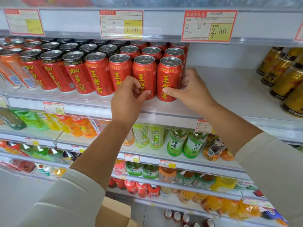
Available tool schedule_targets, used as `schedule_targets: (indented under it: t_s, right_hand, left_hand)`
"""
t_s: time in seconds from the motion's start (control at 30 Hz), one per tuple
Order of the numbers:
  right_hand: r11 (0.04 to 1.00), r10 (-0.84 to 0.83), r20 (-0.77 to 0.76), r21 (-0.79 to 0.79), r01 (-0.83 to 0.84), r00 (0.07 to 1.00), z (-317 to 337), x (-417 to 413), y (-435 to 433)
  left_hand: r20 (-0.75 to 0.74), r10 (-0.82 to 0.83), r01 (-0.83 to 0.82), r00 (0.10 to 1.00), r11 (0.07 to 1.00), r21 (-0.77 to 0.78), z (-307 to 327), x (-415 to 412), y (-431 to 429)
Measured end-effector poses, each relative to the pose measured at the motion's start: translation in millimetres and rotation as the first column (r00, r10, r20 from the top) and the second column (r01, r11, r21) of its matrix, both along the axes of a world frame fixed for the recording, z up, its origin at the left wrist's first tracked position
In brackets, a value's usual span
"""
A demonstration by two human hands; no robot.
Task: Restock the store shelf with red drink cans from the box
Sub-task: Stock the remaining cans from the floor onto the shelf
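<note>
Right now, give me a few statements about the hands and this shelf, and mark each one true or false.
1. The right hand grips the end red can of the front row. True.
2. The left hand holds a green bottle. False: its curled fingers are on the neighbouring red can.
3. The shelf right of the red cans is packed with bottles. False: it is bare up to the gold cans.
4. A cardboard box sits below the arms. True.

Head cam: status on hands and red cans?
Right hand grips end can, front row. Left hand pinches next can. Shelf open to their right, nothing blocking. Box below.
</note>
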State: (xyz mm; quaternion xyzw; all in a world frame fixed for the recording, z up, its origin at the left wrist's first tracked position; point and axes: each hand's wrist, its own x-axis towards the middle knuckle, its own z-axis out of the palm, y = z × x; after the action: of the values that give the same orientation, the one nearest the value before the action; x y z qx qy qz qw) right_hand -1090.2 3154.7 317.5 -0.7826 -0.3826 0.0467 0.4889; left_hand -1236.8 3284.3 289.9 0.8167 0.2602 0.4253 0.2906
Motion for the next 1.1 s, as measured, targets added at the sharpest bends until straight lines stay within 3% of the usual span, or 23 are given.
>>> schedule_targets:
  t_s: [0.1, 0.23, 0.33, 0.43, 0.5, 0.6, 0.7, 0.93, 1.1]
  right_hand:
    - [0.998, -0.065, 0.04, -0.015, 0.065, 0.997, 0.4, -8.7, -15.0]
    - [0.949, -0.241, 0.157, 0.244, 0.199, 0.958, -12.5, -36.6, -61.1]
    - [0.928, -0.247, 0.158, 0.324, 0.186, 0.956, -36.8, -66.5, -111.1]
    - [0.96, -0.176, 0.052, 0.23, 0.16, 0.983, -93.9, -89.3, -166.0]
    - [0.983, -0.174, -0.086, 0.049, 0.179, 0.981, -152.9, -96.7, -207.1]
    - [0.936, -0.294, -0.296, -0.282, 0.211, 0.909, -251.9, -107.8, -273.6]
    - [0.829, -0.484, -0.427, -0.502, 0.244, 0.764, -338.1, -124.1, -328.5]
    - [0.66, -0.706, -0.519, -0.729, 0.182, 0.482, -531.1, -166.3, -365.2]
    - [0.649, -0.74, -0.578, -0.749, 0.135, 0.344, -698.2, -192.5, -362.4]
  left_hand:
    - [0.0, -0.036, 0.036, 0.999, 0.999, 0.017, -0.3, -5.7, -3.0]
    - [0.069, -0.019, 0.006, 0.997, 0.985, 0.171, -16.9, -25.1, -29.2]
    - [0.078, -0.061, 0.043, 0.995, 0.976, 0.214, -46.2, -46.5, -71.7]
    - [-0.07, -0.157, 0.167, 0.985, 0.97, 0.179, -99.1, -65.4, -124.3]
    - [-0.231, -0.223, 0.235, 0.947, 0.972, 0.022, -147.3, -74.9, -159.2]
    - [-0.488, -0.345, 0.216, 0.802, 0.929, -0.301, -231.6, -90.3, -204.4]
    - [-0.628, -0.478, 0.163, 0.614, 0.855, -0.492, -314.5, -103.8, -237.9]
    - [-0.738, -0.628, 0.004, 0.245, 0.762, -0.648, -524.4, -127.5, -266.5]
    - [-0.755, -0.647, 0.068, 0.112, 0.763, -0.643, -679.5, -114.4, -272.5]
